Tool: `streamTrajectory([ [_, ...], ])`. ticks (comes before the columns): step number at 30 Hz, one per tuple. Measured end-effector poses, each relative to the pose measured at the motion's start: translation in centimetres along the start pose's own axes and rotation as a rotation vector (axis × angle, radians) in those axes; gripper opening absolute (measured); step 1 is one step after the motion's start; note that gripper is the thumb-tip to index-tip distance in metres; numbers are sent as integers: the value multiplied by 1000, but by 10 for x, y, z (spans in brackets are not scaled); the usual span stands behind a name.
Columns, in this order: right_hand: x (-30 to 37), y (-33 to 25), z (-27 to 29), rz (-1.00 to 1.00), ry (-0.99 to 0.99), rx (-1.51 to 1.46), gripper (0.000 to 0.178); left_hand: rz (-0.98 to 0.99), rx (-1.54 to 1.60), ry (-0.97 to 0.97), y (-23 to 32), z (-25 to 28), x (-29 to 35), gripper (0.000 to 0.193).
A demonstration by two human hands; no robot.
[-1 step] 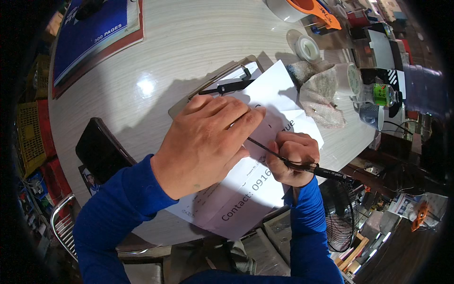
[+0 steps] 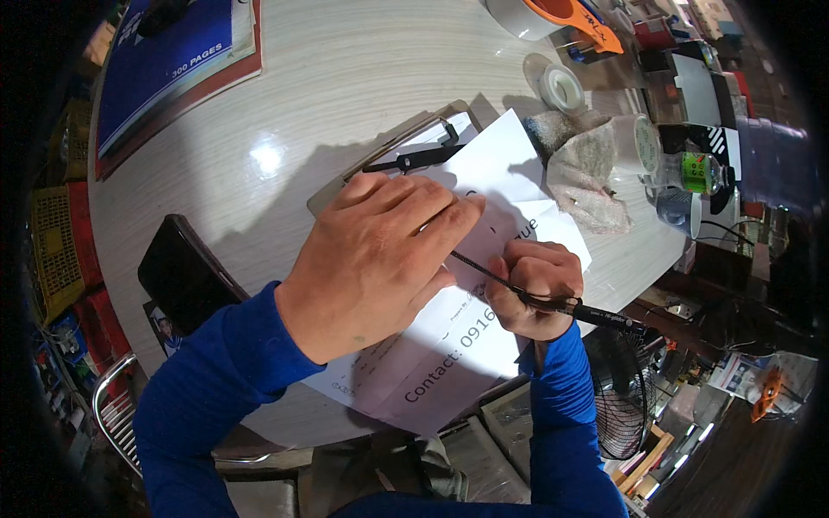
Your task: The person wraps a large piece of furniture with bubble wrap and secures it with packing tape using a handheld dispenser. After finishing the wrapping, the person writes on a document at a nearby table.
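Observation:
My left hand (image 2: 380, 250), back upward, is over the middle of the paper with its fingers drawn together. A thin black braided cord (image 2: 473, 264) comes out between its index finger and thumb; the grip itself is hidden below the hand. To the right, my right hand (image 2: 537, 289) is a fist around a black pen-like stick (image 2: 609, 319), whose end juts out to the right. The cord runs taut to this fist. White printed sheets (image 2: 462, 371) with fold lines lie under both hands, partly over a clipboard (image 2: 324, 200) with a black clip (image 2: 423, 159).
A black phone (image 2: 186, 263) lies left of my left forearm. Blue notebooks (image 2: 168, 73) are at the far left. Back right are an orange-handled tape dispenser (image 2: 566, 19), a tape roll (image 2: 561, 89), a crumpled grey cloth (image 2: 583, 173) and a bottle (image 2: 698, 173). A fan (image 2: 617, 397) stands below the table's right edge.

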State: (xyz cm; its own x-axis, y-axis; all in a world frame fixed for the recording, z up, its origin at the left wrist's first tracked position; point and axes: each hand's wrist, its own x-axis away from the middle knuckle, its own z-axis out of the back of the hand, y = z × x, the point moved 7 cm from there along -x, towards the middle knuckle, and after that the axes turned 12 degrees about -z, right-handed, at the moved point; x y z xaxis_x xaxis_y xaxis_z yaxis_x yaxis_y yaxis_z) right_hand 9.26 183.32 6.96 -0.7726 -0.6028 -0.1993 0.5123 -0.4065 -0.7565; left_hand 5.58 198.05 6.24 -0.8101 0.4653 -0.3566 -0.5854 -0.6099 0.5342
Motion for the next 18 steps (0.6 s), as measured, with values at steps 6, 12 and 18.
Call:
streamTrajectory([
  [6,-3,2,1,27,8,-4,42,-7,-24,5,-3,-2,-3,57],
  [12,-5,-1,2,83,29,47,43,-4,-32,-7,-3,-3,-2,58],
  [18,-4,1,2,42,30,41,42,-3,-36,-7,-3,-4,-2,57],
])
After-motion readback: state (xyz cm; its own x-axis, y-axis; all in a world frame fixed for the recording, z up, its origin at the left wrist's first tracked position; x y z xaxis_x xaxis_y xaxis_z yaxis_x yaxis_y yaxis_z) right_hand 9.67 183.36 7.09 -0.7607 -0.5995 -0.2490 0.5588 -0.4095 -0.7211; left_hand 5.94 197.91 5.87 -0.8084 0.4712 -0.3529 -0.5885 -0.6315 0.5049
